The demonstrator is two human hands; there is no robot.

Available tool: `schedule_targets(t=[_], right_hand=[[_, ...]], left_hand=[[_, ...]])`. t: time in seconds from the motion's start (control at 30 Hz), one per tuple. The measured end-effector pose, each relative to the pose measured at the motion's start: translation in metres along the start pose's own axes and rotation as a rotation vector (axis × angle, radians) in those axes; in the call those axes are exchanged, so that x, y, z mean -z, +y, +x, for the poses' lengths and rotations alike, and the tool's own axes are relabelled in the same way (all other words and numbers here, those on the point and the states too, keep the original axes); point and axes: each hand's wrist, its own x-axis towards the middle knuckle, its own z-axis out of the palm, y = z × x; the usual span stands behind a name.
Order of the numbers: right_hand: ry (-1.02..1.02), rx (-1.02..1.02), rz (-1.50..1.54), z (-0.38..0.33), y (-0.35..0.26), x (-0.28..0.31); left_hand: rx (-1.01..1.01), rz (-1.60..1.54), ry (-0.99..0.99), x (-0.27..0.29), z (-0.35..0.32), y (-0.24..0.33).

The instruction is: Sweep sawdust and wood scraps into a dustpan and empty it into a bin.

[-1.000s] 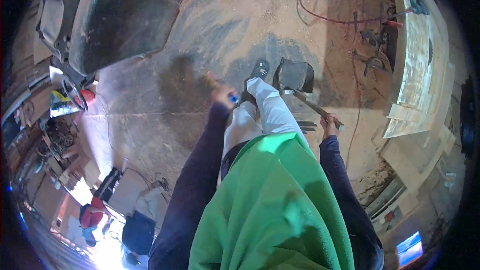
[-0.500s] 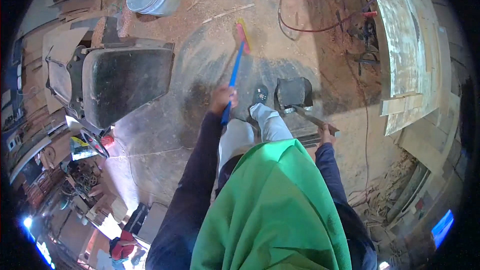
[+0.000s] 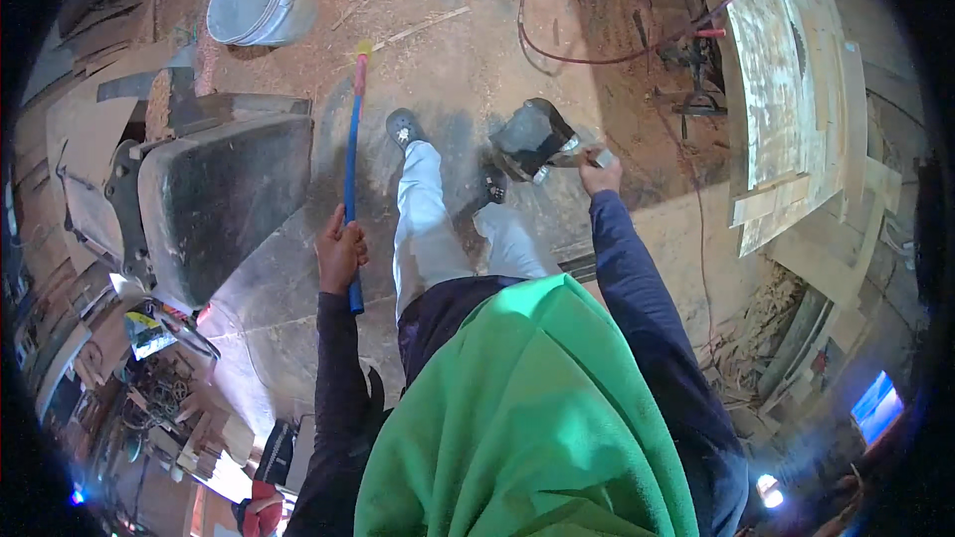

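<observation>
A: Left hand [image 3: 340, 251]?

B: Fingers wrapped tight round a long blue stick [image 3: 351, 179], gripping near its lower end. The stick runs up and away from the person over the dusty floor [image 3: 448, 60]; its far tip is yellow with a red band.

A: Right hand [image 3: 600, 171]?

B: Out to the right at arm's length, fingers pinched round a small pale piece at the edge of a dark blocky machine [image 3: 532, 137] sitting on the floor. Can't tell what the piece is, too small.

A: Where's the machine relative to the feet?

B: Just beside the right foot; the left shoe [image 3: 403, 126] is planted further forward, between stick and machine.

A: Clothing?

B: Green hood [image 3: 517, 418] fills the lower middle, dark blue sleeves, white trousers [image 3: 423, 219].

A: Around?

B: Big dark hopper-like tub [image 3: 224, 199] left of the stick, close to it but apart. Grey bucket [image 3: 251, 5] top left. Red cable [image 3: 587, 50] loops across the floor at top. Pale plywood sheet [image 3: 771, 89] on the right, power tool at its far end. Wood offcuts and clutter at lower left, blurred.
</observation>
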Motion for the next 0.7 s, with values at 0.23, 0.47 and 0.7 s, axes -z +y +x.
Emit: schedule_targets(t=[0.23, 0.47, 0.7], right_hand=[[-0.1, 0.076, -0.062, 0.049, -0.046, -0.025], [-0.073, -0.016, 0.219, 0.07, -0.016, -0.032], [-0.074, 0.013, 0.118, 0.079, -0.104, -0.077]], left_hand=[[-0.019, 0.152, 0.059, 0.054, 0.072, 0.059], [-0.006, 0.273, -0.081, 0.1, 0.13, 0.12], [0.052, 0.283, -0.022, 0.128, 0.159, 0.14]])
